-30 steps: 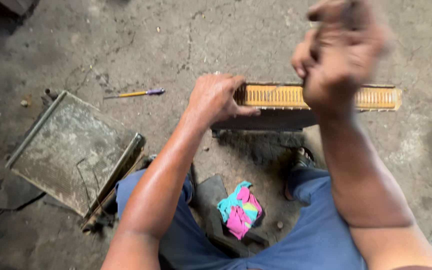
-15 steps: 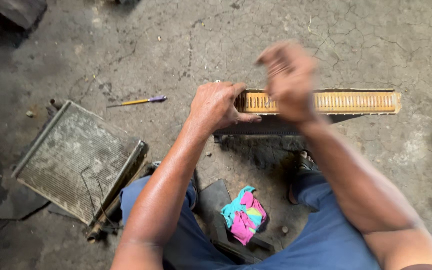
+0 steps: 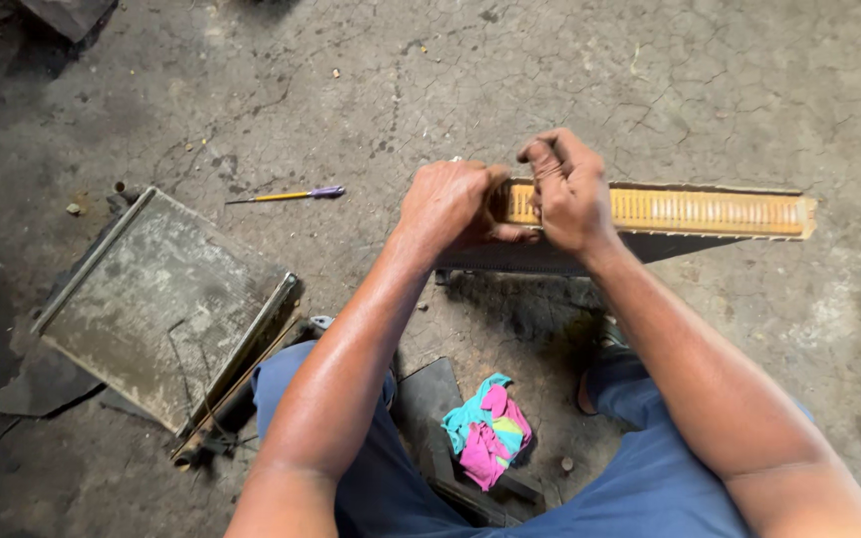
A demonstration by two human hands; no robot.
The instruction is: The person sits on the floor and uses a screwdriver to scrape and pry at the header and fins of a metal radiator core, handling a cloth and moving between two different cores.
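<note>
A long brass-coloured radiator core [image 3: 690,211] stands on edge on the cracked concrete floor in front of me, its slotted top face up. My left hand [image 3: 447,204] grips its left end, fingers curled over the edge. My right hand [image 3: 568,189] rests on the top just right of the left hand, fingers pinched down onto the slotted strip. Whether it holds a small tool is hidden by the fingers.
A second, grey dirty radiator [image 3: 166,309] lies flat at the left by my knee. A screwdriver with yellow shaft and purple handle [image 3: 291,195] lies on the floor beyond it. A bright pink and turquoise rag [image 3: 487,428] sits between my legs on a dark block.
My right hand came down from high in the air onto the radiator's top next to my left hand. The left hand stayed on the left end.
</note>
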